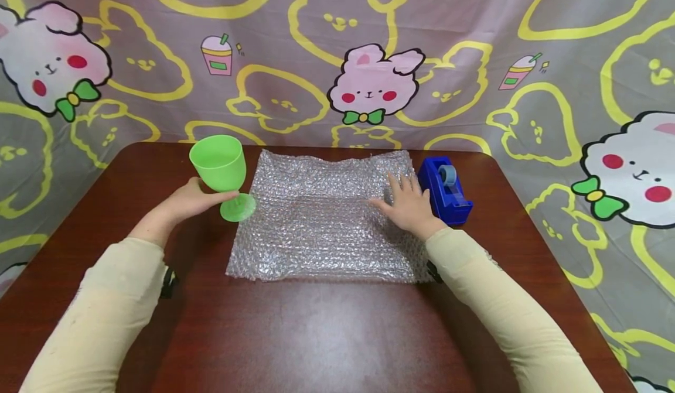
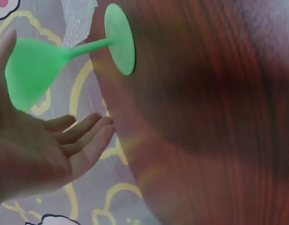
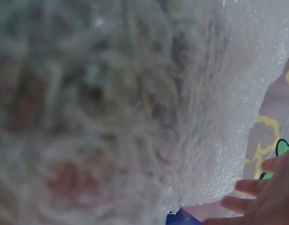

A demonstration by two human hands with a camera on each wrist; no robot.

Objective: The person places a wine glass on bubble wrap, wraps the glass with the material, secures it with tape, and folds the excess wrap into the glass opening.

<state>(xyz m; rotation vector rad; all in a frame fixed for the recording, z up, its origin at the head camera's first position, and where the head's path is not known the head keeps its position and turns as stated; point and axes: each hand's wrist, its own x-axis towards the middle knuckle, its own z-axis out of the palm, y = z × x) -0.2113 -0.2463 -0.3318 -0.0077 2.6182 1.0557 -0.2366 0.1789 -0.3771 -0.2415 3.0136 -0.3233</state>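
Note:
A light green plastic goblet point(image 1: 218, 164) stands upright at the left edge of a sheet of bubble wrap point(image 1: 316, 223). My left hand point(image 1: 192, 200) is beside the goblet, its thumb crossing in front of the stem in the head view. In the left wrist view the fingers point(image 2: 83, 136) of that hand are loosely extended and the thumb overlaps the goblet's bowl point(image 2: 34, 70). Over the right part of the bubble wrap, my right hand point(image 1: 411, 208) has its fingers spread and nothing in its grasp. Blurred bubble wrap fills most of the right wrist view.
A blue tape dispenser point(image 1: 443, 191) with a roll of tape stands just right of the bubble wrap, close to my right hand. The dark brown wooden table point(image 1: 316, 334) ends at a patterned cloth point(image 1: 295, 36) behind it.

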